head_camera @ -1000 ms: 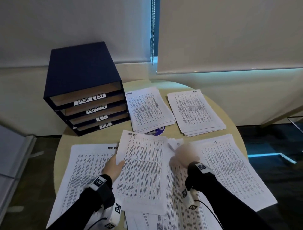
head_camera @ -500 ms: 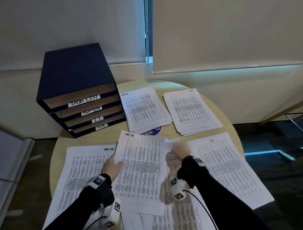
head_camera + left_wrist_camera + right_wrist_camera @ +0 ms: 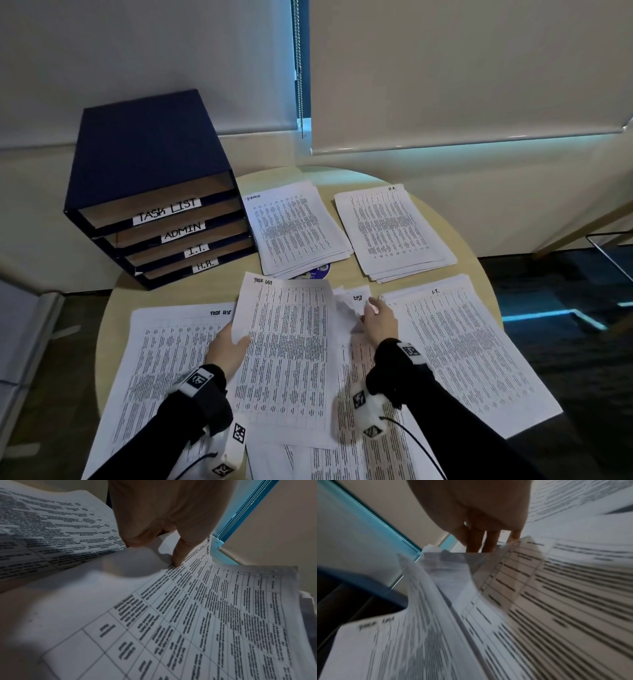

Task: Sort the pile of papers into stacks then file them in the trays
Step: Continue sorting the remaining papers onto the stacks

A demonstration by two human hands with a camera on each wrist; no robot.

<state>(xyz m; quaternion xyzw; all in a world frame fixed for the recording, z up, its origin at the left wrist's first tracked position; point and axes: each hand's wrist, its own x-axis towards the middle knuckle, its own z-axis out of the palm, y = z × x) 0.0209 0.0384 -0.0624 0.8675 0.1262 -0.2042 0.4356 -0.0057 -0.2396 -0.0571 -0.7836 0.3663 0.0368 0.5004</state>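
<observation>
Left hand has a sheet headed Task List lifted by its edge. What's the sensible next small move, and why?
Probably carry the lifted sheet leftward onto the Task List stack. The left hand already pinches its edge, its heading matches that stack's, and the right hand is busy with the middle pile.

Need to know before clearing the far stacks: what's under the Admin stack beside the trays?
A round dark blue item with pale print pokes out from under the near edge of the Admin stack. The papers cover most of it, so what it is cannot be told.
</observation>
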